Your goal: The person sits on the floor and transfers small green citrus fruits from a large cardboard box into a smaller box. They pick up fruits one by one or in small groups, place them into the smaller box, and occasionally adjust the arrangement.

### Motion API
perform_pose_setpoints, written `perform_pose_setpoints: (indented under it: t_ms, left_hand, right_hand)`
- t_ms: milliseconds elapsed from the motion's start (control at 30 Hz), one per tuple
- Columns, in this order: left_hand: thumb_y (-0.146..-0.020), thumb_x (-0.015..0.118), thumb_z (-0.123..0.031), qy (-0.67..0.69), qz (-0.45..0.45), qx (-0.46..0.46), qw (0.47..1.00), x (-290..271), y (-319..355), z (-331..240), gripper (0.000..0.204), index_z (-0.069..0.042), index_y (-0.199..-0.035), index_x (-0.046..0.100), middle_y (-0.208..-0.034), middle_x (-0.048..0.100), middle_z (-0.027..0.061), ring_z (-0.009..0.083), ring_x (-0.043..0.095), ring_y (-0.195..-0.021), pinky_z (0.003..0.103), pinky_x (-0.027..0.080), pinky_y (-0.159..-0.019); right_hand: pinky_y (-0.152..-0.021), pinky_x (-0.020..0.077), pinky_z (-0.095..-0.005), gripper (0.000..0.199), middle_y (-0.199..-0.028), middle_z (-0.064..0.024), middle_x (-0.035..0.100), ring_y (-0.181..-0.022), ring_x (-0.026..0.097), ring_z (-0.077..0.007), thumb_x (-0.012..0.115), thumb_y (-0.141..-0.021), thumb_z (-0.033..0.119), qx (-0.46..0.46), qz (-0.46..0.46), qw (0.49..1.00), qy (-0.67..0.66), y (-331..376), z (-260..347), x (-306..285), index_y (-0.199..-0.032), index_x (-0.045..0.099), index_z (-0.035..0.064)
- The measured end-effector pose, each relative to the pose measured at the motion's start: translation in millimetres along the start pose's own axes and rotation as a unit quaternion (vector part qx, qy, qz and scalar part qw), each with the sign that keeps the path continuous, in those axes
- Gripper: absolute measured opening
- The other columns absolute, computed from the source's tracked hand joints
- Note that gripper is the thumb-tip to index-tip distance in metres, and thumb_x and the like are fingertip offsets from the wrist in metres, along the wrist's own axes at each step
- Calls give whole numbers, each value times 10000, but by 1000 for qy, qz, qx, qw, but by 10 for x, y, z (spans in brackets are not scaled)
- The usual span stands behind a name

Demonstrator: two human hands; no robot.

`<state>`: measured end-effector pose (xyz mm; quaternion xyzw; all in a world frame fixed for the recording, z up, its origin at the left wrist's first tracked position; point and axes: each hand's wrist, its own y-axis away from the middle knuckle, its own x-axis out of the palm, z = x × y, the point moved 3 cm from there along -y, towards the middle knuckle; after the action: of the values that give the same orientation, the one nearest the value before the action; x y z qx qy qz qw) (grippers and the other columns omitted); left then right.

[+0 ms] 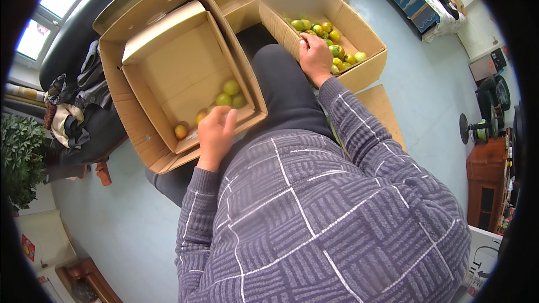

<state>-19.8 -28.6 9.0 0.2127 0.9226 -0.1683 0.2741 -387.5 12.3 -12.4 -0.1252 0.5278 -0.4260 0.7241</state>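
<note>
Indoors, over pale blue-grey floor point(426, 109), with leafy plant point(22, 154) and heaped clothing point(92, 81) at left. Noted inner carton point(168, 64) nested in larger outer carton point(115, 81); inside, green tomatoes point(231, 87) grouped near lower right corner, orange-red tomato point(181, 131) near lower left corner. Found left hand point(216, 134) over near edge of inner carton, thumb apart from fingers; cannot tell whether clamped on anything, fingertips being partly hidden. Found right hand point(316, 59) at left edge of right-hand carton point(368, 70), fingers curled together; grip on any fruit cannot be told. Just beside it, inside: mixed green and yellow-orange tomatoes point(335, 36), heaped along left and near edges.
</note>
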Motion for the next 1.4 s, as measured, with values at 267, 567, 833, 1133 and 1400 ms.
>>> perform_pose_setpoints:
  t_ms: [267, 567, 833, 1133, 1400]
  left_hand:
    - [-1032, 760, -233, -26, 7, 29, 999, 1, 6, -27, 245, -23, -909, 737, -790, 730, 200, 396, 724, -741, 473, 553, -676]
    - [-1065, 743, -126, 45, -87, 31, 995, -192, -75, 181, 152, 17, -1052, 793, -850, 742, 16, 92, 638, -746, 283, 537, -686]
    - [-986, 789, -251, -286, 17, -29, 958, -848, -346, 592, 303, -40, -1203, 798, -1076, 828, 173, 363, 795, -981, 473, 629, -883]
    - [-906, 736, -209, -374, 225, -55, 898, -294, -524, 760, 268, -4, -1054, 824, -1059, 811, 263, 444, 792, -1020, 546, 647, -897]
    - [-988, 749, -137, 338, 103, -254, 900, -460, -415, 704, 399, -7, -1357, 672, -1127, 745, 108, 195, 757, -897, 340, 662, -777]
  right_hand:
    - [-889, 597, -499, 175, -1024, -108, 824, -976, 758, -358, 693, -1010, 237, -38, 3, 999, 8, 98, 20, 30, -1050, 831, 138]
    - [-1224, 462, -488, 484, -1527, -243, 650, -1419, 609, -422, 729, -1031, 320, -62, 15, 976, -210, 232, 956, -333, -1448, 729, 74]
    - [-860, 601, -310, 383, -1218, -97, 785, -1012, 753, -192, 719, -1076, 102, -83, 252, 850, -455, 680, 1907, -282, -1453, 703, 31]
    - [-825, 619, -449, 323, -1088, -190, 761, -938, 757, -384, 732, -1014, 133, -114, 277, 866, -401, 694, 1859, -316, -1316, 756, 22]
    - [-861, 628, -454, 289, -1145, -191, 768, -998, 765, -395, 731, -993, 122, -142, 239, 873, -400, 705, 1840, -331, -1262, 767, 22]
